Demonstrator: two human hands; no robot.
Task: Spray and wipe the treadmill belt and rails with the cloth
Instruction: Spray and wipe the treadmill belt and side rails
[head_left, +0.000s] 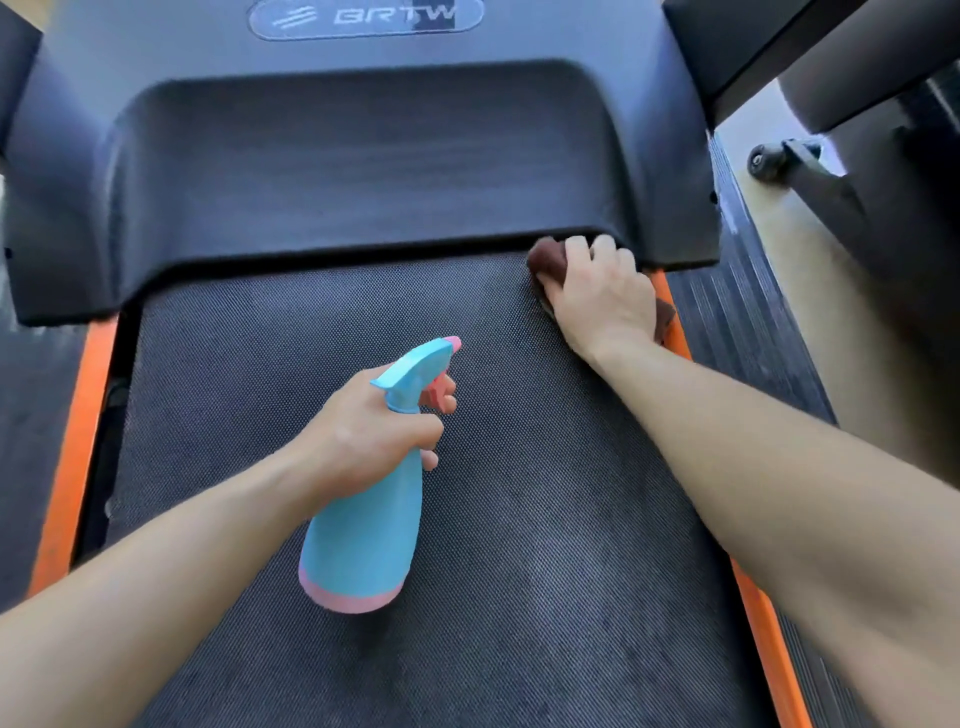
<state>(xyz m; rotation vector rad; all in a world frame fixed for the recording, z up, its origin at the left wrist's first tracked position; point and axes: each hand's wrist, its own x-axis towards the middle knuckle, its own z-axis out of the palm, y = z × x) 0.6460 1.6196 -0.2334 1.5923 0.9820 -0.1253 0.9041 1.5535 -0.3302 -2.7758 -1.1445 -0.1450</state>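
The black textured treadmill belt (291, 332) fills the middle of the view, edged by orange strips. My left hand (374, 431) grips the neck of a blue spray bottle (363, 530) with a pink base and pink trigger, held above the belt's centre with its nozzle pointing forward and right. My right hand (597, 291) presses a brown cloth (545, 260) onto the belt's far right corner, right against the motor cover. Most of the cloth is hidden under that hand.
The dark motor cover (363, 171) rises at the belt's far end. Ribbed black side rails lie on the right (737, 312) and left (31, 415), outside the orange strips (78, 415). Another machine's dark frame with a small wheel (769, 161) stands on the floor at right.
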